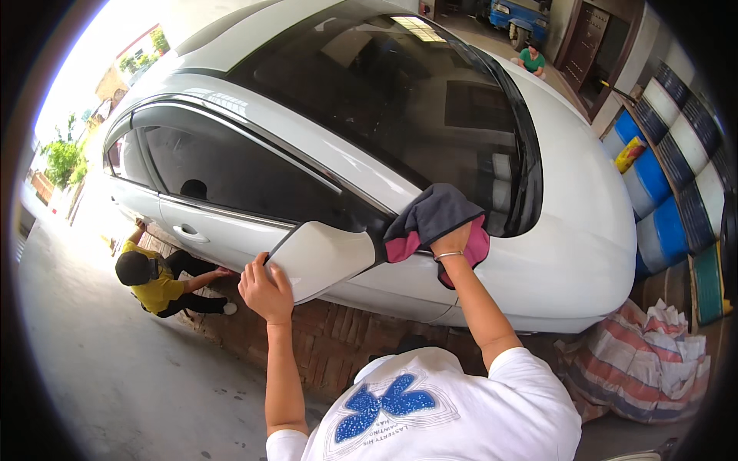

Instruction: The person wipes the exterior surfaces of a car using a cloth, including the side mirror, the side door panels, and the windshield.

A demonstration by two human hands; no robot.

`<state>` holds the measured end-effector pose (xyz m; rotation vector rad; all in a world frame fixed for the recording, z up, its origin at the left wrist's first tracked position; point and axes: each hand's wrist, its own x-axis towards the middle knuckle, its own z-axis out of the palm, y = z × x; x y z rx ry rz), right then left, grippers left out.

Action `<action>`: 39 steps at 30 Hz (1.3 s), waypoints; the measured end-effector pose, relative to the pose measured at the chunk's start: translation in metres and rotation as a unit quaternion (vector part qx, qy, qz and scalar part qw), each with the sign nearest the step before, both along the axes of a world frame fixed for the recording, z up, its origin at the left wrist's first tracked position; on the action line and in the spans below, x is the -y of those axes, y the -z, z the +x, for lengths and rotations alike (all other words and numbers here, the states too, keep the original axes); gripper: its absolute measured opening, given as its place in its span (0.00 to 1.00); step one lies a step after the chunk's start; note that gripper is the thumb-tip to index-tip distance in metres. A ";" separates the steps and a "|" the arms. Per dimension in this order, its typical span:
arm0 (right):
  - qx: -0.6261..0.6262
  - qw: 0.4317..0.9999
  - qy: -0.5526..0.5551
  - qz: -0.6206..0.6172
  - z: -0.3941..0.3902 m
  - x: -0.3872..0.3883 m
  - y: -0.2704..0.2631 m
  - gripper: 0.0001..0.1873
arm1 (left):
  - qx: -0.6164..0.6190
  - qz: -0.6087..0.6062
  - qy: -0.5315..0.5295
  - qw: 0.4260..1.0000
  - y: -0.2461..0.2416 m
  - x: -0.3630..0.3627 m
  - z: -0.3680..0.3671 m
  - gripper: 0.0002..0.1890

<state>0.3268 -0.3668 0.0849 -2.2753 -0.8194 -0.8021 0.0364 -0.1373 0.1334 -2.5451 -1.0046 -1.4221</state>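
Observation:
A white car's side mirror [331, 256] juts out from the front door in front of me. My left hand [267, 291] grips its outer edge, thumb on the white shell and fingers around the rim. In my right hand [452, 241] is a grey and magenta cloth [441, 210], bunched over the fingers so that they are hidden. The cloth lies against the car beside the mirror's base, at the lower corner of the windshield [398, 98]. A bangle circles my right wrist. The white hood [576, 190] curves away to the right of the cloth.
A person in yellow [153, 282] crouches by the car's rear side, one hand at the lower body. Another person in green [531, 60] is low beyond the hood. Blue-and-white drums [663, 230] and a striped woven sack [634, 363] stand at right. Brick paving [340, 340] runs below.

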 end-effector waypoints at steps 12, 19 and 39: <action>-0.108 0.989 -0.093 -0.043 0.019 0.123 0.050 0.19 | -0.257 -0.039 -0.079 0.962 -0.014 0.014 0.087 0.14; -0.075 0.989 0.051 -0.112 0.063 0.278 0.056 0.16 | -0.224 -0.059 -0.079 0.970 -0.018 0.018 0.084 0.14; -0.192 0.966 0.166 0.047 0.077 0.310 0.052 0.20 | -0.154 -0.033 -0.033 0.987 -0.022 0.038 0.079 0.14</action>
